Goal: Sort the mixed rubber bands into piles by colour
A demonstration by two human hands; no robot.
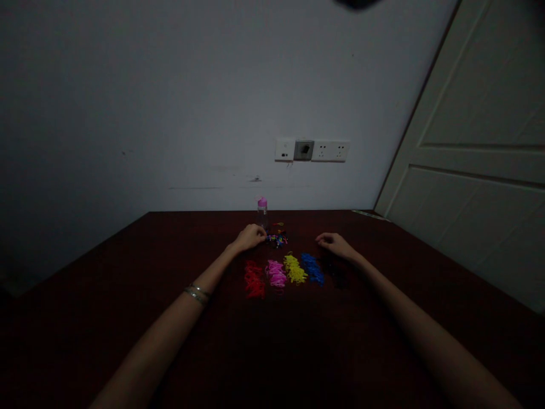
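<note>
My left hand (252,237) rests on the table at the left edge of a small mixed heap of coloured elastic bands (279,240). Its fingers are curled together at the heap; what they pinch, if anything, is too small to make out. My right hand (335,244) lies to the right of the heap, fingers loosely bent and slightly apart, with nothing visible in them. Nearer to me, bands lie sorted by colour: a red pile (254,279), a pink pile (276,274), a yellow pile (294,269), a blue pile (313,269) and a dim black pile (336,274).
A clear bottle with a pink cap (262,211) stands behind the mixed heap. The dark red table (128,272) meets a grey wall, where a row of sockets (313,150) is mounted. A panelled door (477,153) is at the right. The light is dim.
</note>
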